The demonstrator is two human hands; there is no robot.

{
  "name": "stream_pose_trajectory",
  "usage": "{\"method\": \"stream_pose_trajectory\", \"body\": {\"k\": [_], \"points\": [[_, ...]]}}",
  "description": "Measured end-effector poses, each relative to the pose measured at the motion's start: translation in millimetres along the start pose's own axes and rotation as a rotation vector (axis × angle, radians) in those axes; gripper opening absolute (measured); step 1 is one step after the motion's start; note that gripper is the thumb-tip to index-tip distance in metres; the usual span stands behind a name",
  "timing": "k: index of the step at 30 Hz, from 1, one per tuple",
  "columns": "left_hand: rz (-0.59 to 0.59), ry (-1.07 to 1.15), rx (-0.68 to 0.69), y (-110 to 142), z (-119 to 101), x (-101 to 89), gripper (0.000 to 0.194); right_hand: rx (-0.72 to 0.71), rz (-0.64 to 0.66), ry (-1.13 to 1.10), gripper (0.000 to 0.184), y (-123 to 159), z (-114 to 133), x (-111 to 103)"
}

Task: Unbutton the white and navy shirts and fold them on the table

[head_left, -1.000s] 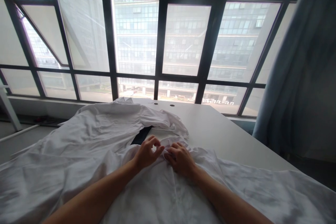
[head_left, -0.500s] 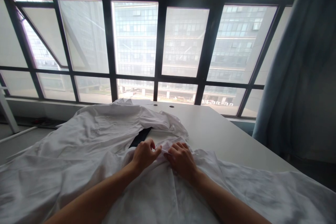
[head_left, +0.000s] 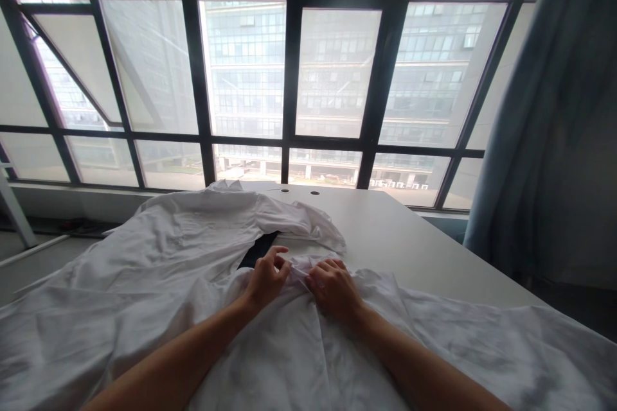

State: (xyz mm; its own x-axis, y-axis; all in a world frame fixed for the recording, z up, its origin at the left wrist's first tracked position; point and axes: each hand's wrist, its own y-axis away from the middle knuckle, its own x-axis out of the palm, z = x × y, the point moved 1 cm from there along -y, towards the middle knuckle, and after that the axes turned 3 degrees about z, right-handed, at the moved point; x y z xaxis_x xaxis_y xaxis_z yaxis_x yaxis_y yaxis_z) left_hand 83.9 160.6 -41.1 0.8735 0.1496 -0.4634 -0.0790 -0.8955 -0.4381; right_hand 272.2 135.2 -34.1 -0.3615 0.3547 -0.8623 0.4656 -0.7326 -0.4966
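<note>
left hand is bare, slim-fingered | right hand is bare, rounded at the knuckles | left forearm is bare, tapering | right forearm is bare, tapering likewise

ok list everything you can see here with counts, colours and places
table: one, white, centre to right
cloth: count unclear, white, spread over table
round holes: two, dark, table's far end
dark patch: one, near-black, showing between folds, identity unclear
window frame: one grid, black, across back
building: at least one, pale, outside
curtain: one, blue-grey, right
stand: one, white, far left
left hand: one, bare, at cloth
right hand: one, bare, pinching cloth
</note>
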Motion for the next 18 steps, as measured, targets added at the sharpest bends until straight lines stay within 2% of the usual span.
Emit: {"method": "stream_pose_trajectory", "body": {"k": [5,11,14,18], "points": [[0.061,0.440,-0.104,-4.9,6.3,5.8,0.046,0.034,0.002,-0.038,0.020,0.0,-3.5,3.1],[-0.007,0.845,-0.282,-9.6,6.8,4.5,0.062,0.067,0.013,-0.061,0.014,-0.5,-7.0,6.0],[0.048,0.917,-0.302,-7.9,3.8,2.9,0.061,0.092,-0.006,-0.075,0.008,-0.6,-7.4,6.1],[0.145,0.832,-0.288,-4.4,0.2,1.5,0.060,0.064,-0.040,-0.087,0.008,-0.2,-7.3,6.2]]}}
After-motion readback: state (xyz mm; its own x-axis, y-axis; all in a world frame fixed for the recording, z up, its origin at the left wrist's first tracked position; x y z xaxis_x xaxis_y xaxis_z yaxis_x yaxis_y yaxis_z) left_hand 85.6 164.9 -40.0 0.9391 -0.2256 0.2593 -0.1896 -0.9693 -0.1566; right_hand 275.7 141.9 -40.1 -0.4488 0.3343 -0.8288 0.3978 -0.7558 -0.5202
